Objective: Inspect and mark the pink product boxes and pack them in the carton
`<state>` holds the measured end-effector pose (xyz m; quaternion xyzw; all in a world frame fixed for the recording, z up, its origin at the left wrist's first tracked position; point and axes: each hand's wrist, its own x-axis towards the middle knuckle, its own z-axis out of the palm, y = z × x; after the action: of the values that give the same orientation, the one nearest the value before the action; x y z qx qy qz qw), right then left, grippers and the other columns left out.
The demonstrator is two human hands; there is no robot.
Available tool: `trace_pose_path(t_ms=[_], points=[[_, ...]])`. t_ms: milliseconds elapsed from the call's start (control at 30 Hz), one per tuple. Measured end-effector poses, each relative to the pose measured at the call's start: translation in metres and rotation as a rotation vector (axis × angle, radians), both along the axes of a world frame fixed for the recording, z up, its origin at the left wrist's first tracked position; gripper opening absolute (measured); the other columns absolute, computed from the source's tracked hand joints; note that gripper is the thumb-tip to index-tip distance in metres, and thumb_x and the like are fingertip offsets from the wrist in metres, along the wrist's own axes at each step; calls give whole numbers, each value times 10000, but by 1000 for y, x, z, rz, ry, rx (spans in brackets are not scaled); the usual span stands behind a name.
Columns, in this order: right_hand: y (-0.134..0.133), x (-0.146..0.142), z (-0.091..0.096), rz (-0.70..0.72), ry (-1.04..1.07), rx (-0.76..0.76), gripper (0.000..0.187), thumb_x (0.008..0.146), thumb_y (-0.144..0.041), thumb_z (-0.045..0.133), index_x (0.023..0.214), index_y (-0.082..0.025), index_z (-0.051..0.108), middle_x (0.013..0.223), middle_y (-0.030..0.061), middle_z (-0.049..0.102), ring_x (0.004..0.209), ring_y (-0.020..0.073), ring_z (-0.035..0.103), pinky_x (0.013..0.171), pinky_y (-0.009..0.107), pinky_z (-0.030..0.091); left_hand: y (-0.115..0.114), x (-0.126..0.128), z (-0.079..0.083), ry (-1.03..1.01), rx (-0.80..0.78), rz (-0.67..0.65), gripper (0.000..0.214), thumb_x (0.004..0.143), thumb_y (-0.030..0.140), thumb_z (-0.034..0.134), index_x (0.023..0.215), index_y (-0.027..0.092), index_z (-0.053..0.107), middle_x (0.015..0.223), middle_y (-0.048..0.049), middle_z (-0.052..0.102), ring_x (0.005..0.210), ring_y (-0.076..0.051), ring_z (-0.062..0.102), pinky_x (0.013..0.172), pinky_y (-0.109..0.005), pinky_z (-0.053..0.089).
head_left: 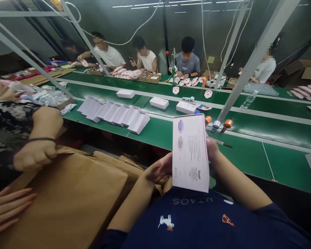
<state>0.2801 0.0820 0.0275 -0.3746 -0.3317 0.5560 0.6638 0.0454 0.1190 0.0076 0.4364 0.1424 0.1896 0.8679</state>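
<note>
Upright in front of my chest is a white cardboard box [189,155], its printed side facing me with two small product pictures and lines of text. My left hand [162,168] grips its left edge, fingers partly hidden behind it. On the opposite edge my right hand [212,148] is closed around the box, most of its fingers also out of sight. A dark-tipped pen [223,143] shows just beyond the right hand; whether it touches that hand I cannot tell. Past the box, orange and lilac handheld fans [216,126] stand on the green bench.
A row of open white boxes [116,114] leans on the green workbench [248,155]. Closed white boxes [159,102] lie farther back. At left, a co-worker's hands [36,155] touch a large brown carton [80,197]. Several people sit across the line. A slanted metal post [245,79] rises at right.
</note>
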Motion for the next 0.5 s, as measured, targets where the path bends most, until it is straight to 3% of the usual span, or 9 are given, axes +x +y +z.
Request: trace_pose_path(t_ms=[100,200,300,367,500], points=[[7,3,-5,-67,-123,34,468,641,-527,789,874,-263,482,858,-16,674,734,195,649,629,328,542,-10,14,-7,61,18,50,846,570,615,870,1261,177,653,1219,-177,713,1231,-440,606,1072,-586,453],[13,7,1,-148,-171,37,481,679,-513,813,868,-268,444,911,-15,676,766,170,642,667,301,527,-16,25,-13,110,-69,208,948,526,500,927,1339,171,567,1188,-187,716,1192,-442,626,1062,-622,453],[2,4,25,-383,-307,130,457,807,-669,656,963,-292,450,1004,16,693,815,171,662,716,322,527,-10,22,-8,130,1,484,1057,529,417,947,1436,237,435,1323,-164,648,1244,-400,598,1063,-570,479],[-14,-9,48,-461,-458,304,404,922,-690,453,1069,-314,475,964,29,693,716,170,653,625,327,515,-5,16,2,160,107,591,1095,554,360,947,1474,277,360,1419,-151,578,1281,-381,574,1072,-547,484],[-38,-49,87,-152,-860,677,104,963,-318,481,991,-278,573,805,12,657,630,146,625,546,284,508,-6,16,22,197,244,595,1272,515,307,964,1552,344,228,1541,-119,459,1374,-386,494,1119,-514,464]])
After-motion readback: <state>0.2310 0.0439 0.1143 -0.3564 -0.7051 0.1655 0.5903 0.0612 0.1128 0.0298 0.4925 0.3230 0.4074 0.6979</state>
